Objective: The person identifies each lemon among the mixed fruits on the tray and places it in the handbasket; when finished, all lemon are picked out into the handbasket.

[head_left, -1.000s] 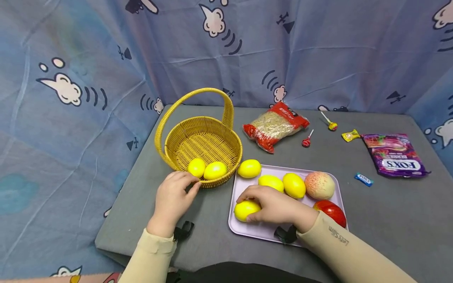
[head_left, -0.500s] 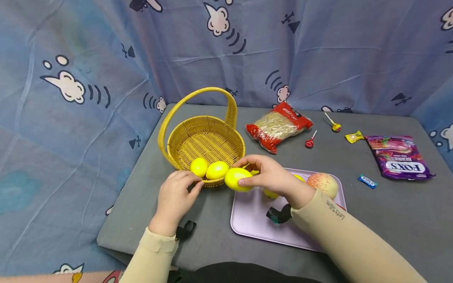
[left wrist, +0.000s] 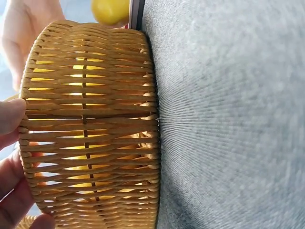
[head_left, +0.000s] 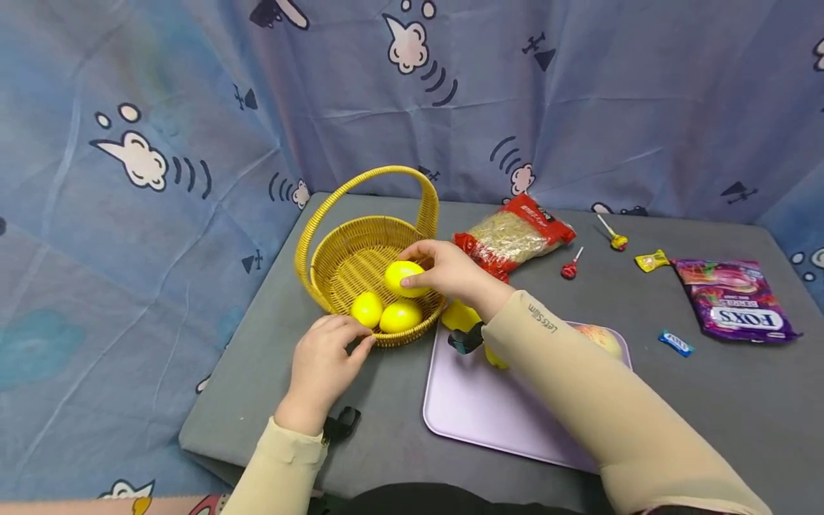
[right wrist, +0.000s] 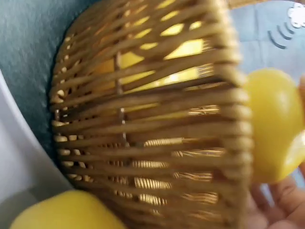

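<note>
A yellow wicker basket (head_left: pixel 335 265) with a tall handle stands on the grey table, two lemons (head_left: pixel 400 316) lying inside near its front rim. My left hand (head_left: pixel 325 361) pinches that front rim; in the left wrist view its thumb and fingers (left wrist: pixel 12 117) straddle the woven edge. Over the right part of the basket, my right hand (head_left: pixel 450 268) grips another lemon (head_left: pixel 400 277). The right wrist view has this held lemon (right wrist: pixel 271 124) just past the rim. Beside the basket, a lilac tray (head_left: pixel 476 408) carries more lemons (head_left: pixel 458 315), partly hidden by the right arm.
A peach (head_left: pixel 601 337) shows on the tray behind the sleeve. Further back lie a red-and-clear food bag (head_left: pixel 515 232), two lollipops (head_left: pixel 569 270), a yellow wrapped candy (head_left: pixel 651 261), a blue one (head_left: pixel 676 343) and a purple candy bag (head_left: pixel 737 300). A patterned curtain hangs behind.
My right hand has lifted a lemon from the tray's front left and carried it up and left over the basket. The left hand has stayed at the basket rim.
</note>
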Motion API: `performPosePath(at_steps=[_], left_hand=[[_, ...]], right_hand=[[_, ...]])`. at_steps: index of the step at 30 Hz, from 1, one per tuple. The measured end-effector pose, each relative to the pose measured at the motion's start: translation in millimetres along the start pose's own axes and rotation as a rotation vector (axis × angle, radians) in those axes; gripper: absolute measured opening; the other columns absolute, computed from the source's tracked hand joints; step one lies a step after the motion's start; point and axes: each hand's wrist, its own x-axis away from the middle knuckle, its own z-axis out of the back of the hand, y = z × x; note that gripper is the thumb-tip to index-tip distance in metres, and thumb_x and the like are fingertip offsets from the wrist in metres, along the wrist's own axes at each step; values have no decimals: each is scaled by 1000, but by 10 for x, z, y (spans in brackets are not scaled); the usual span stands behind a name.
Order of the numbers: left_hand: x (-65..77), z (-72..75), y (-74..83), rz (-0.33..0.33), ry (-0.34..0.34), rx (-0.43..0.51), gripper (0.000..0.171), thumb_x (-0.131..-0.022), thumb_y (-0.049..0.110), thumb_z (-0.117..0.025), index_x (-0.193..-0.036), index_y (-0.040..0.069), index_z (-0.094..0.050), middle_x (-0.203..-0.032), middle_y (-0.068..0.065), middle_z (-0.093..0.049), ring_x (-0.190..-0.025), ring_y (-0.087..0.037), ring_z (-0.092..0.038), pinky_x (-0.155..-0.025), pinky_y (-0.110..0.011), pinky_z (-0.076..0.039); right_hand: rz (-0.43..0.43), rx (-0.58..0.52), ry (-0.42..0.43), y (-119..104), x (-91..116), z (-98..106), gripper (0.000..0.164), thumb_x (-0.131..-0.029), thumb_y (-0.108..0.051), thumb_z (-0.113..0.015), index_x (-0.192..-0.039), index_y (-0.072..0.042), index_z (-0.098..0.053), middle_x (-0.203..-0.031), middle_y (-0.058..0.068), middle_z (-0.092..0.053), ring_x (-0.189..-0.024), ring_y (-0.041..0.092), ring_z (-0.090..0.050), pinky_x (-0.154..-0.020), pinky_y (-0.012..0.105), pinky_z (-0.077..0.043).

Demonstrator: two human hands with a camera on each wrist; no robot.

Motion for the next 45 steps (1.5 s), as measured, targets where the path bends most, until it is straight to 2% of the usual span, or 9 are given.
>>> performPosePath(at_steps=[3,7,11,16,23,27,35,40,45], left_hand=[[2,1,-5,-4,-6,-1,8,-85,27,-84,-90,23,-79,-94,10,-73,-95,-16,-66,-84,-34,-56],[1,7,-13,-1,-12,1,8,-85,27,-84,-90,23,-79,-94,9,-73,-95,-16,-66,-85,-34,-56],[9,-2,-6,-11,-4,8,8,-84,26,-84,-90,23,-79,-94,9,-73,-95,-16,-66,-85,-34,-56],[10,-9,1,-26,6,12,9,-84,26,-85,-90,23,-79,-94,9,-73,-95,-16,-66,-85,-35,-56],[18,-26,-1,-32,8,18,9,-84,26,-84,-90,22,-79,-94,9,-73,-95,-16,-66,-86,-34,-56],[8,-39,1,-36,8,15,9,-85,27,-84,-91,23,-79,-95,10,-73,-96,-16,-66,-86,-34,-56],[-14,-29,13,-23,0,17,9,-84,27,-85,-90,22,-79,-94,9,-73,-96,-16,-66,-85,-35,-56],[-8,-27,0,-10,-3,11,10,-84,27,-85,-90,23,-79,-93,10,-73,-95,-16,-66,-85,-35,-56],[15,-21,-25,11,-6,-1,10,-84,29,-84,-91,23,-79,-93,10,-73,-97,-16,-65,-85,-35,-56]], right_hand=[[-17,131,-11,-2,-87,-68,37,-85,-21,-83,-120,-17,-69,-126,2,-64,-113,24,-59,-99,41,-49],[-4,297,-36,-15,-182,-153,41,-87,-19,-81,-125,-12,-68,-130,5,-65,-120,24,-58,-104,41,-46],[6,431,-71,-12,-207,-199,43,-88,-18,-79,-128,-8,-67,-130,7,-66,-120,24,-59,-104,39,-47],[-20,505,-95,-8,-232,-223,42,-88,-19,-79,-127,-9,-68,-126,7,-68,-113,23,-60,-99,38,-49],[-44,564,-135,-5,-252,-229,43,-87,-21,-78,-127,-9,-68,-126,7,-68,-117,24,-59,-104,39,-47],[-51,530,-123,-15,-229,-209,44,-87,-22,-78,-128,-9,-68,-128,8,-68,-118,25,-60,-104,39,-47],[-66,373,-46,-79,-82,-86,45,-89,-23,-78,-131,-11,-67,-133,8,-64,-128,28,-56,-109,44,-44],[-45,233,4,-152,144,79,39,-89,-20,-78,-126,-13,-68,-128,8,-66,-119,28,-60,-103,45,-49],[-52,128,42,-120,476,263,34,-90,-17,-77,-123,-13,-68,-125,9,-66,-110,27,-63,-97,44,-52]])
